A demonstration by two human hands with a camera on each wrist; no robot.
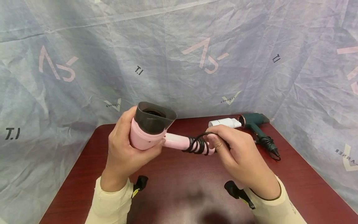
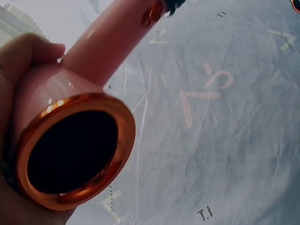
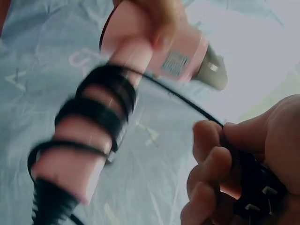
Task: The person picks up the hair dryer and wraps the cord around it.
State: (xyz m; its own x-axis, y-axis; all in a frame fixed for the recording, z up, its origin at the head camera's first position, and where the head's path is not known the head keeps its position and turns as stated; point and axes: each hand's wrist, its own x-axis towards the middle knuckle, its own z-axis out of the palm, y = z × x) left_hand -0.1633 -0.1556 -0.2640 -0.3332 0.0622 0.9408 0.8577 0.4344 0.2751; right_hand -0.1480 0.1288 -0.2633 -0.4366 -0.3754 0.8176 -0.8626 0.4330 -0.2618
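My left hand (image 1: 123, 149) grips the barrel of a pink hair dryer (image 1: 145, 140), held above the table with its dark nozzle (image 1: 153, 124) tilted upward. The copper-coloured rear ring (image 2: 126, 126) shows in the left wrist view. Its handle (image 1: 176, 141) points to the right, with a black cord (image 1: 197, 145) wound round it in several loops. My right hand (image 1: 240, 155) pinches the cord beside the handle's end. In the right wrist view, a stretch of cord runs from the loops to those fingers, which also hold the black plug (image 3: 258, 187), its metal prongs showing.
On the dark red table (image 1: 181, 177), a dark green hair dryer (image 1: 253, 121) lies at the back right, its cord wrapped round the handle. A white device (image 1: 223, 123) lies beside it, partly behind my right hand. A printed grey cloth (image 1: 167, 62) hangs round the table.
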